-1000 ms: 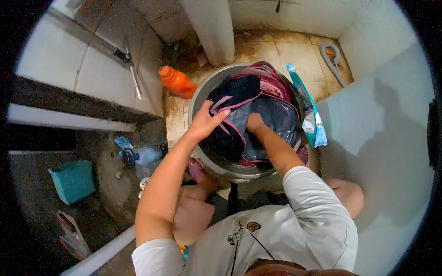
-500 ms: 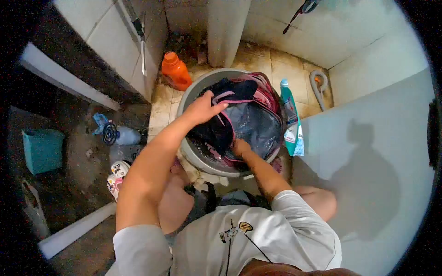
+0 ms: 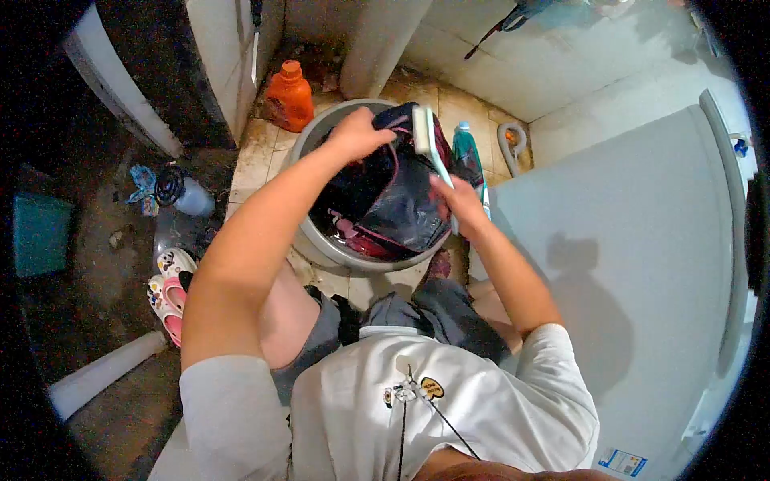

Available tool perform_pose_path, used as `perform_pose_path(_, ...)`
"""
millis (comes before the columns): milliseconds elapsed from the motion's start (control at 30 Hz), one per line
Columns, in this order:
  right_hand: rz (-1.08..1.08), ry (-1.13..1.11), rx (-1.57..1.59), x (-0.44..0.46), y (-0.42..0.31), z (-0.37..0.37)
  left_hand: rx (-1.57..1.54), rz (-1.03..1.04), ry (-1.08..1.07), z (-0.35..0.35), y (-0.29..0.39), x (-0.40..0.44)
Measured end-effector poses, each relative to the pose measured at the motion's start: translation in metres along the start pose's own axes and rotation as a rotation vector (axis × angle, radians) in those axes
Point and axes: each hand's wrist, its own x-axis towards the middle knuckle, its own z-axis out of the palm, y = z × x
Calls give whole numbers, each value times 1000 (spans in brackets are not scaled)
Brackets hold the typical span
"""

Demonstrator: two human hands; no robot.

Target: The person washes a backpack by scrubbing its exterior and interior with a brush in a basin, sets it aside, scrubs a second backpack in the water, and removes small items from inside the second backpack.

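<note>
A wet dark backpack (image 3: 411,210) with pink trim lies open in a round grey basin (image 3: 340,255). My left hand (image 3: 358,136) is closed on the upper left edge of the backpack, thumb pointing right. My right hand (image 3: 460,204) is wrapped round the pale handle of a scrub brush (image 3: 438,163). The brush stands up over the right side of the backpack, its whitish bristle head at the far end, facing left. Whether the bristles touch the fabric I cannot tell.
An orange bottle (image 3: 289,98) stands behind the basin, and a teal bottle (image 3: 466,152) to its right. A grey hose (image 3: 513,148) curls near the wall. A large pale panel (image 3: 618,216) bounds the right side. White clogs (image 3: 170,293) and a teal bin (image 3: 42,235) are at left.
My right hand has come up out of the backpack and now holds the scrub brush. My left hand stays on the backpack's edge. The view has shifted, with more of the right panel showing.
</note>
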Motion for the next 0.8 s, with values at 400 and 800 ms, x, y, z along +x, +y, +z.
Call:
perform_pose_path(400, -111, 34, 463, 29, -111, 22, -647, 43, -179, 17, 22, -46)
perform_pose_path(800, -330, -52, 705, -1, -145, -23, -70, -422, 176, 20, -164, -20)
